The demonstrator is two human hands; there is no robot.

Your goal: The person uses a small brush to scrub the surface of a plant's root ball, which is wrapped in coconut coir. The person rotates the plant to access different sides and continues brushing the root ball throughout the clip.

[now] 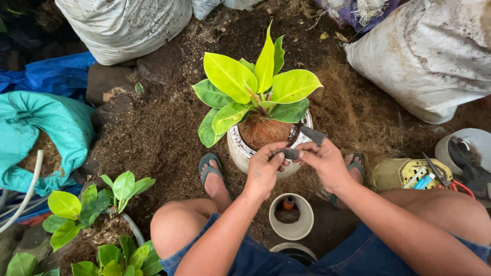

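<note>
Over the white pot's [240,151] near rim, both hands [296,161] pinch a dark tool [302,145]

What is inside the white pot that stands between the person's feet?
Inside the white pot a plant with yellow-green leaves grows from brown fibrous filling. The leaves and both hands, left and right, cover part of the filling; the roots and the pot's bottom cannot be seen.

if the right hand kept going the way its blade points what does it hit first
The right hand holds a dark blade pointing up-left over the white pot. Going straight on, it would likely first meet the plant near its stem base, though depth is hard to judge from above.
</note>
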